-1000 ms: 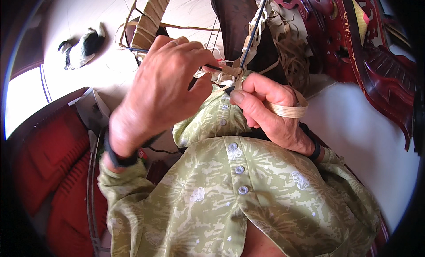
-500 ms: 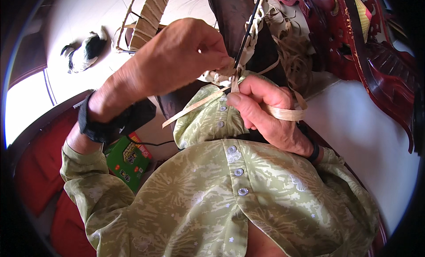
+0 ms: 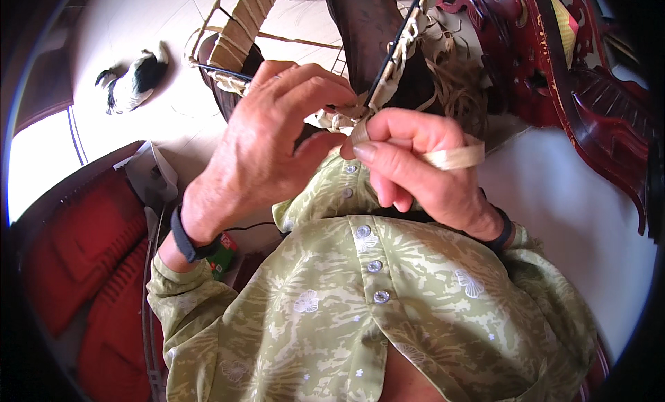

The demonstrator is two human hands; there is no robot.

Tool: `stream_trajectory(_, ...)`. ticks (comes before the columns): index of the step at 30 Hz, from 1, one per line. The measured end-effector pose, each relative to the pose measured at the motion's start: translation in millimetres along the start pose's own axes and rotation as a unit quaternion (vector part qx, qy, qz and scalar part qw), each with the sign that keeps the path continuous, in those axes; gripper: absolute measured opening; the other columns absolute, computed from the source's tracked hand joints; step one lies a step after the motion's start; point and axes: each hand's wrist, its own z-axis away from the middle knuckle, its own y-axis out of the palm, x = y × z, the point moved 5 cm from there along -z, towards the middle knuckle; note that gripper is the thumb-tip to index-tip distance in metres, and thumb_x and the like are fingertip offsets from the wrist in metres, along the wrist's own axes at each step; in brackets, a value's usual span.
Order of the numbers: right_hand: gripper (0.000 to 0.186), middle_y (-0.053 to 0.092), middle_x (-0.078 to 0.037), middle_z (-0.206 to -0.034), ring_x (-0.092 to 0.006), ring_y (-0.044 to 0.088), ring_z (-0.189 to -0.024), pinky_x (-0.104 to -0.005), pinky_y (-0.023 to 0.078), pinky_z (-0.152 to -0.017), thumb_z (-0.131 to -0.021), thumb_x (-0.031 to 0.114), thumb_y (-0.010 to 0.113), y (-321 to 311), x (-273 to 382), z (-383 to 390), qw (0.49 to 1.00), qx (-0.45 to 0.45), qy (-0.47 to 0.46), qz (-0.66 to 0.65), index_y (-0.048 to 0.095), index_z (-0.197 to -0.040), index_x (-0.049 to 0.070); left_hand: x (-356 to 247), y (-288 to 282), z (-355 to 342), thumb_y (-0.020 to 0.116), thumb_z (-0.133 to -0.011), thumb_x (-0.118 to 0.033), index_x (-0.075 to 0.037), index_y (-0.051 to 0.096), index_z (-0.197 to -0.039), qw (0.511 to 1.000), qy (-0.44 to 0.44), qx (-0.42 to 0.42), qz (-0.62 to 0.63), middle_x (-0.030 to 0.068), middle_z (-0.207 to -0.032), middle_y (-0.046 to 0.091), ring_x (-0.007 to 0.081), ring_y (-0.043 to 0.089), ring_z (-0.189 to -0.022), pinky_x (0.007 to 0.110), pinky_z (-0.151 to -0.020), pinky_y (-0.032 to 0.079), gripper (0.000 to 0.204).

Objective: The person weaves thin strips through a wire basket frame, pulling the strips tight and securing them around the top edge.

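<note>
A frame of thin black rod (image 3: 385,68) wrapped and laced with pale strips stands over my lap, its near corner between my hands. My right hand (image 3: 422,159) pinches a flat, pale woven strip (image 3: 454,155) between thumb and forefinger. One part of the strip rises to the frame's corner, while another loops out behind the knuckles. At the left of that corner is my left hand (image 3: 270,128), fingers bent and thumb held apart from them. Its fingertips are close to the lacing, and whether they touch it is partly hidden.
Loose strips (image 3: 460,90) are heaped on the floor beyond my right hand. Carved dark-red furniture (image 3: 603,125) stands at the right. A black-and-white cat (image 3: 135,83) lies on the tiles at the far left. Red cushioning (image 3: 90,249) and a green box (image 3: 223,255) are at my left.
My left hand has lowered, turned and parted its thumb from its fingers. The frame has shifted slightly right. The strip's loose end at the lower left has gone from sight. My right hand still pinches the strip.
</note>
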Motion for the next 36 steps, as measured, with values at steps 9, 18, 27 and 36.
stream_trajectory(9,0.052,0.07,-0.015,-0.089,-0.0069,0.045,-0.039,-0.0216,0.033,-0.035,-0.109,0.032,0.04,5,31,-18,0.907,0.255,0.187,-0.278,0.058,-0.118,-0.016,6,15,13,0.069,-0.069,-0.003,-0.002,0.063,-0.102,0.988,0.054,-0.134,-0.049,0.01,-0.094,0.067,0.0333,0.061,-0.089,0.042,-0.089,0.046,0.033)
stream_trajectory(18,0.055,0.051,-0.021,-0.142,-0.0052,0.043,-0.049,-0.0182,0.041,-0.037,-0.103,0.014,0.053,-44,89,-24,0.985,0.112,-0.076,-0.107,0.032,-0.146,-0.012,3,7,4,0.071,-0.089,-0.008,0.001,0.07,-0.092,0.993,-0.07,-0.086,0.043,0.0083,-0.086,0.066,0.0254,0.059,-0.087,0.035,-0.081,0.046,0.009)
stream_trajectory(27,0.021,0.07,-0.008,-0.083,-0.0058,0.051,-0.049,-0.0195,0.036,-0.042,-0.098,0.011,0.064,-54,7,-21,0.998,-0.063,-0.027,0.015,0.07,-0.112,-0.003,1,3,-5,0.067,-0.091,-0.017,-0.003,0.072,-0.083,0.99,-0.108,-0.096,0.005,0.0114,-0.07,0.065,0.029,0.062,-0.067,0.04,-0.069,0.049,0.017)
stream_trajectory(36,0.022,0.067,-0.004,-0.08,-0.0037,0.047,-0.047,-0.0189,0.033,-0.041,-0.102,0.016,0.061,-33,3,-33,1.0,-0.011,-0.025,0.01,0.066,-0.119,0.002,11,-4,-18,0.065,-0.094,-0.017,0.002,0.071,-0.097,0.953,-0.278,0.089,0.086,0.0058,-0.085,0.071,0.0113,0.062,-0.079,0.028,-0.075,0.048,0.02)
